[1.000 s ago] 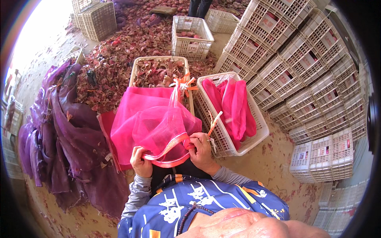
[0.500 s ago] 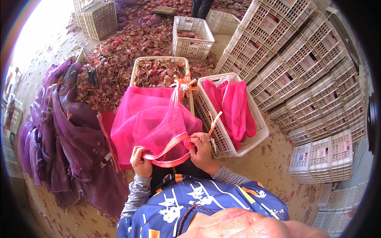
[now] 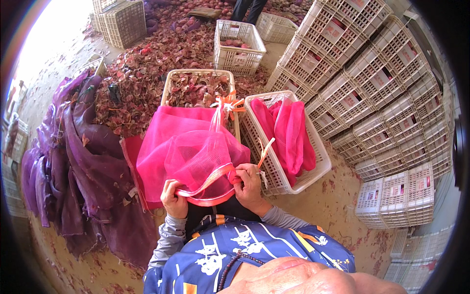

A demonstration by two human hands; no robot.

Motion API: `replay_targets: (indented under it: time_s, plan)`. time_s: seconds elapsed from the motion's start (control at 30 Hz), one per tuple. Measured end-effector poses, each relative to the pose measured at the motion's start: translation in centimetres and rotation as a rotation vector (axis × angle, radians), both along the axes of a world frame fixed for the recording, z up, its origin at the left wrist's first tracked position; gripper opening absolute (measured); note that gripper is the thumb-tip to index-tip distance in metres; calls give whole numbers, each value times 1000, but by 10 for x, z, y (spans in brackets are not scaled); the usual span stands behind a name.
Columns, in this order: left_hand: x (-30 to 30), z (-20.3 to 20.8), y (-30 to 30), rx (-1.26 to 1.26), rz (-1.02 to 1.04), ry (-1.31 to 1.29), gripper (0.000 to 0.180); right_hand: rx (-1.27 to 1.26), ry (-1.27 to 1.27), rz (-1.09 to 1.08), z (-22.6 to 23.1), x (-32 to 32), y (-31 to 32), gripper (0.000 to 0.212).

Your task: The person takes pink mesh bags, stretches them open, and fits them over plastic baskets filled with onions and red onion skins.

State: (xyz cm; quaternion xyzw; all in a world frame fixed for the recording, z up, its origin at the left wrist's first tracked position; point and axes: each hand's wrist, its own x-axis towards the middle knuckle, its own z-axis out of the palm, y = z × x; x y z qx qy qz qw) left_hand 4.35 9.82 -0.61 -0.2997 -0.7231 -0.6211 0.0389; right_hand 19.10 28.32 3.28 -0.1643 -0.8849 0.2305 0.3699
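Note:
A pink mesh bag lies spread over my lap, its far part covering the near end of a crate of dry onion skins. My left hand pinches the bag's orange-red hem at the near left. On the near right of the same hem, my right hand has its fingers closed round a bunched bit of the edge. A bundle of white and orange ties rests at the bag's far right corner. Just right of my right hand stands a white plastic crate holding folded pink mesh bags.
Purple mesh sacks are heaped on my left. Loose onion skins cover the floor ahead. Tall stacks of white crates stand on the right. A person's dark-clad legs show at the far end, behind a crate with red onions.
Both hands keep their hold on the bag's hem, with hardly any movement. The person's legs at the far end have shifted slightly.

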Motion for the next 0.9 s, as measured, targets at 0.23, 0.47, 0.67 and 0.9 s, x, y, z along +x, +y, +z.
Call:
replay_targets:
  time_s: [0.23, 0.47, 0.67, 0.9]
  plan:
    - [4, -6, -1, 43, 40, -79, 28, -12, 8, 7, -1, 1, 0, 19]
    - [5, -3, -2, 94, 52, -66, 19, -26, 51, 5, -5, 3, 1, 20]
    - [-5, -19, -16, 284, 115, -361, 16, -241, 93, 35, 4, 14, 9, 14]
    - [-54, -17, -88, 861, 13, -622, 21, -27, -22, -68, 19, 44, 48, 18]
